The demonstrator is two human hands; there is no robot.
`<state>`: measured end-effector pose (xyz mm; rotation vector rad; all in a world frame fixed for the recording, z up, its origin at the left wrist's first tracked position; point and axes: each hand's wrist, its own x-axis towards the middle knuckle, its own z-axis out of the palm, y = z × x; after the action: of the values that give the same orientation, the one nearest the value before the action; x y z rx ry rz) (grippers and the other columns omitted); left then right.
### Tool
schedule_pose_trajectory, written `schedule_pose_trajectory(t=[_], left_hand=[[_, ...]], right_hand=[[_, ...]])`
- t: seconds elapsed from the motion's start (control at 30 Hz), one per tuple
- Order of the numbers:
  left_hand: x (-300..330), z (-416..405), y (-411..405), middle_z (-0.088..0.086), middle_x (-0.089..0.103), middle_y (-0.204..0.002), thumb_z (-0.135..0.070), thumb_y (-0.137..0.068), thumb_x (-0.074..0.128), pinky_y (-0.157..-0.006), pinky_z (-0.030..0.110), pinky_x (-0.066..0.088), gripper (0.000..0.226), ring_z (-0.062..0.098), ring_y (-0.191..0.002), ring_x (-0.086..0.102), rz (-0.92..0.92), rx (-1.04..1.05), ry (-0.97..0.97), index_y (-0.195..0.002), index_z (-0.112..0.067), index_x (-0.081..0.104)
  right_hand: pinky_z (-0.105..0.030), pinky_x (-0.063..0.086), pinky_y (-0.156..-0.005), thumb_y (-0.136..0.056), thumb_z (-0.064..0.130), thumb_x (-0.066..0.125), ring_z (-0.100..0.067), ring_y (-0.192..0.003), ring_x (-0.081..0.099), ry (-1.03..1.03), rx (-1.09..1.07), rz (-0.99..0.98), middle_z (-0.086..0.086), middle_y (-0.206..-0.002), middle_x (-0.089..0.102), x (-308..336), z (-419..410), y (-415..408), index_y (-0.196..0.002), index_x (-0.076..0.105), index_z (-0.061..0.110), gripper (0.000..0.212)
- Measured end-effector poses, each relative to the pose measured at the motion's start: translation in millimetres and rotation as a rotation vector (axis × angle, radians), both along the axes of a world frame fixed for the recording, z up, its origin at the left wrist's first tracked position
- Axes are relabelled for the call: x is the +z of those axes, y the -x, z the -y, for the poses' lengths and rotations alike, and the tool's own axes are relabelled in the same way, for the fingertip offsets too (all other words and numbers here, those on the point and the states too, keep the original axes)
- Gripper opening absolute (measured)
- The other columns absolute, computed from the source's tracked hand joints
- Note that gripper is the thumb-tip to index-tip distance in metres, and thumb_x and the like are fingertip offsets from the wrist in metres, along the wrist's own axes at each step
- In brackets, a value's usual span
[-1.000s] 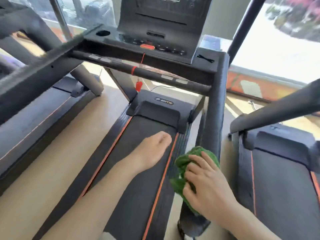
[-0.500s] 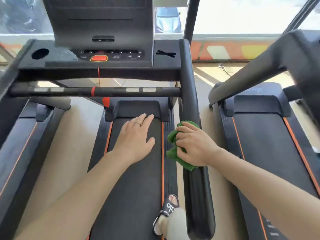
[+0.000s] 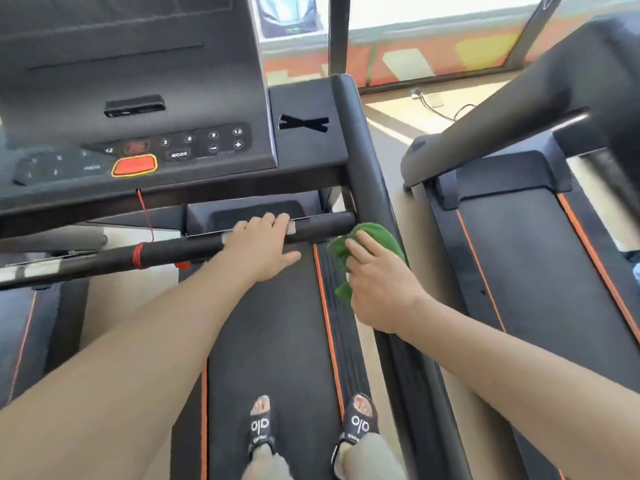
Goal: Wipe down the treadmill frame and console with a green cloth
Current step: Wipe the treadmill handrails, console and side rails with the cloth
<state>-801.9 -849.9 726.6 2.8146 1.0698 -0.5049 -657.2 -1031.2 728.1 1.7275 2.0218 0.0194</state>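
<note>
Since half a second ago my left hand (image 3: 263,244) has gone forward off the black running belt (image 3: 277,323) and now lies open, palm down, over the black padded crossbar (image 3: 194,245) under the console. Meanwhile my right hand (image 3: 381,289) has slid the bunched green terry cloth (image 3: 375,237) further up the black right side rail (image 3: 367,174), close to where the crossbar meets it. My right hand is closed around the cloth, pressing it against the rail; the cloth wraps the inner face of the rail and a loose corner hangs below my palm.

Beyond my hands, the dark grey treadmill console (image 3: 138,98) with its orange stop button (image 3: 134,165) and row of round keys sits above the crossbar, and a thin red safety cord (image 3: 147,216) drops from it to a red band on the bar. My feet in black slip-on sandals (image 3: 261,427) stand on the belt. A second treadmill (image 3: 536,254) stands to the right, across a strip of tan floor (image 3: 391,140).

I judge the job to be in its early or middle part: I am partway along the right rail, whose upper end the cloth has not reached. As far as I can see the cloth has yet to touch the crossbar, console or left side.
</note>
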Motion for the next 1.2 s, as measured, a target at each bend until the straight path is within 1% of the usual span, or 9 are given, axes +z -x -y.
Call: schedule_pose_trajectory(t=[0.07, 0.17, 0.27, 0.37, 0.6, 0.77, 0.93, 1.03, 1.2], left_hand=[[-10, -5, 0, 0.007, 0.056, -0.119, -0.059, -0.092, 0.053, -0.085, 0.042, 0.043, 0.052, 0.031, -0.107, 0.057, 0.032, -0.047, -0.071, -0.120, -0.017, 0.042], [-23, -17, 0, 0.005, 0.058, -0.107, -0.057, -0.093, 0.056, -0.074, 0.040, 0.046, 0.046, 0.031, -0.095, 0.062, 0.136, -0.127, -0.095, -0.108, -0.015, 0.043], [-22, -35, 2, 0.001, 0.056, -0.096, -0.055, -0.093, 0.057, -0.064, 0.036, 0.040, 0.044, 0.031, -0.086, 0.063, 0.155, -0.208, 0.015, -0.098, -0.017, 0.035], [-22, -45, 2, -0.001, 0.058, -0.088, -0.048, -0.092, 0.059, -0.060, 0.035, 0.041, 0.040, 0.029, -0.071, 0.055, 0.160, -0.259, 0.057, -0.092, -0.021, 0.030], [-30, -48, 4, -0.002, 0.064, -0.090, -0.046, -0.091, 0.058, -0.057, 0.035, 0.041, 0.034, 0.032, -0.074, 0.066, 0.216, -0.283, 0.029, -0.095, -0.022, 0.035], [-29, -46, 6, -0.003, 0.065, -0.096, -0.053, -0.091, 0.055, -0.059, 0.035, 0.039, 0.035, 0.031, -0.079, 0.067, 0.209, -0.257, 0.018, -0.105, -0.023, 0.043], [-26, -44, 5, -0.003, 0.064, -0.094, -0.056, -0.092, 0.054, -0.060, 0.035, 0.039, 0.036, 0.030, -0.080, 0.066, 0.203, -0.222, 0.039, -0.104, -0.025, 0.042], [-25, -43, 5, -0.004, 0.063, -0.092, -0.056, -0.092, 0.053, -0.059, 0.035, 0.041, 0.035, 0.028, -0.077, 0.064, 0.220, -0.216, 0.048, -0.097, -0.026, 0.036], [-26, -45, 4, -0.005, 0.065, -0.093, -0.056, -0.091, 0.055, -0.060, 0.035, 0.041, 0.036, 0.028, -0.080, 0.066, 0.211, -0.209, 0.055, -0.098, -0.026, 0.037]], right_hand=[[-0.058, -0.012, -0.123, -0.101, 0.037, 0.032, -0.043, -0.149, 0.021, 0.102, -0.008, 0.033, -0.020, -0.149, 0.050, 1, 32, 22, -0.136, 0.060, 0.004, 0.056], [-0.059, -0.033, -0.109, -0.103, 0.036, 0.034, -0.047, -0.151, 0.012, 0.331, 0.090, 0.101, -0.026, -0.157, 0.036, 4, 77, 56, -0.141, 0.053, -0.002, 0.057], [-0.056, -0.027, -0.115, -0.099, 0.038, 0.043, -0.044, -0.145, 0.032, 0.444, 0.098, 0.080, -0.021, -0.144, 0.055, 10, 79, 56, -0.124, 0.070, 0.002, 0.051], [-0.046, -0.008, -0.126, -0.087, 0.036, 0.049, -0.036, -0.131, 0.052, 0.291, 0.019, -0.067, -0.009, -0.112, 0.073, 13, 49, 26, -0.091, 0.081, 0.013, 0.040], [-0.047, 0.015, -0.126, -0.089, 0.027, 0.046, -0.030, -0.145, 0.038, -0.098, -0.184, -0.168, -0.005, -0.129, 0.065, 13, -20, -12, -0.102, 0.078, 0.011, 0.039], [-0.052, 0.018, -0.124, -0.087, 0.020, 0.056, -0.035, -0.150, 0.029, -0.235, -0.251, -0.184, -0.007, -0.139, 0.058, 0, 32, 22, -0.121, 0.071, 0.006, 0.039], [-0.053, 0.037, -0.114, -0.100, 0.020, 0.048, -0.042, -0.138, 0.044, -0.435, -0.288, -0.328, -0.009, -0.136, 0.061, -2, 81, 20, -0.120, 0.072, 0.010, 0.033], [-0.051, 0.038, -0.114, -0.103, 0.022, 0.046, -0.044, -0.130, 0.045, -0.545, -0.416, -0.381, -0.014, -0.140, 0.057, -6, 58, 5, -0.131, 0.067, 0.009, 0.038], [-0.052, 0.019, -0.125, -0.106, 0.030, 0.038, -0.047, -0.148, 0.024, -0.545, -0.597, -0.353, -0.020, -0.156, 0.040, -14, -10, -7, -0.152, 0.044, 0.007, 0.051]])
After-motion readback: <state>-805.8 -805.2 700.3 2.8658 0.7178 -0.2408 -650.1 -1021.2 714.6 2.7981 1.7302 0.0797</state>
